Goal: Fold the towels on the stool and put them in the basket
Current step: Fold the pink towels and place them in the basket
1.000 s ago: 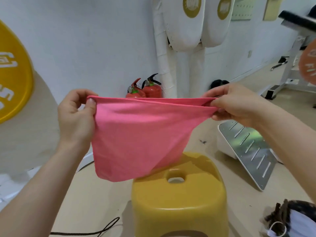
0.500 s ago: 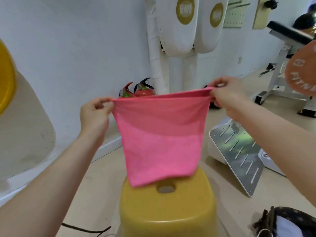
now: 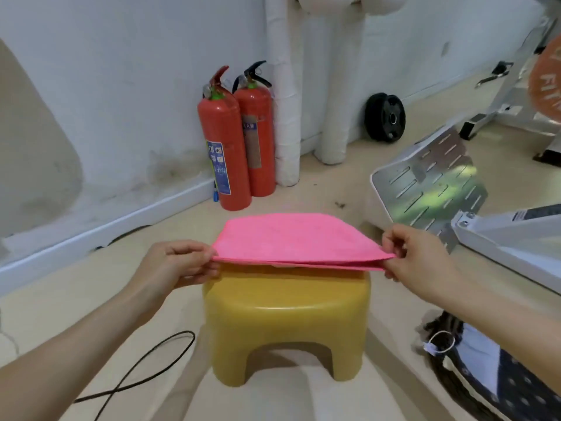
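Observation:
A pink towel [image 3: 296, 238] lies folded in half, spread flat over the top of the yellow plastic stool [image 3: 287, 323]. My left hand [image 3: 179, 264] pinches the towel's near left corner and my right hand [image 3: 416, 253] pinches its near right corner, both layers held together just above the stool's front edge. The dark patterned basket [image 3: 473, 369] with a white lining sits on the floor at the lower right, partly hidden by my right forearm.
Two red fire extinguishers [image 3: 239, 138] stand against the white wall behind the stool. A slotted metal plate of a gym machine [image 3: 431, 183] rises at the right, a black weight plate [image 3: 385, 118] leans on the wall, and a black cable [image 3: 142, 372] loops on the floor at left.
The towel hung upright between my raised hands before; both hands have come down and laid it flat on the stool, still holding its near corners. The view tilted downward.

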`<state>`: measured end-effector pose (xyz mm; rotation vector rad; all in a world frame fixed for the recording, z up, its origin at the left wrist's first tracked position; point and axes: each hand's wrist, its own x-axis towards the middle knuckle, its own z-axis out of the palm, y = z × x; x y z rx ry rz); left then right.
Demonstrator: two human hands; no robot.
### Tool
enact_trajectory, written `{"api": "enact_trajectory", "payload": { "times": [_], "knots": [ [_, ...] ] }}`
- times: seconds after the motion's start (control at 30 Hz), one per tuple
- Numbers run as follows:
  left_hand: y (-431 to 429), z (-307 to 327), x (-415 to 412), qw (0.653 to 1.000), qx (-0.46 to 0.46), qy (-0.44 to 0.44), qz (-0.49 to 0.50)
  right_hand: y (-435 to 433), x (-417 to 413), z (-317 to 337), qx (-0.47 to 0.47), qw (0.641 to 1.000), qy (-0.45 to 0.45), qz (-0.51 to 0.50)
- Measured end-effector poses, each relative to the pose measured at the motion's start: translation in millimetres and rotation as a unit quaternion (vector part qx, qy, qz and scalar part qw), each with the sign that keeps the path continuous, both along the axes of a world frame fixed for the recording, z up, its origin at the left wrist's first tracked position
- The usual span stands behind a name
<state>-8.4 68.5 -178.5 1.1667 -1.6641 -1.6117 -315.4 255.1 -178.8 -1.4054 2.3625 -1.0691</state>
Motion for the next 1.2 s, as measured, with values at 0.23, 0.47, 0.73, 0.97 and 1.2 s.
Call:
{"api": "enact_trajectory", "payload": {
  "times": [0.23,0.47,0.73,0.97,1.2],
  "knots": [
    [22,-24,1,0.994,-0.056,-0.060,0.070,21,10,-53,-0.040,0.998,0.050,0.014],
    [38,-26,16,0.993,-0.052,-0.025,0.100,36,19,-71,-0.137,0.969,0.172,0.109],
    [45,-29,38,0.993,-0.035,-0.110,-0.010,55,22,-65,-0.096,0.921,0.293,0.236],
    [38,-29,49,0.972,0.031,-0.162,-0.169,55,15,-65,-0.043,0.907,0.306,0.287],
    [27,-22,57,0.932,0.026,-0.194,-0.305,53,11,-61,-0.049,0.876,0.335,0.343]
  ]
}}
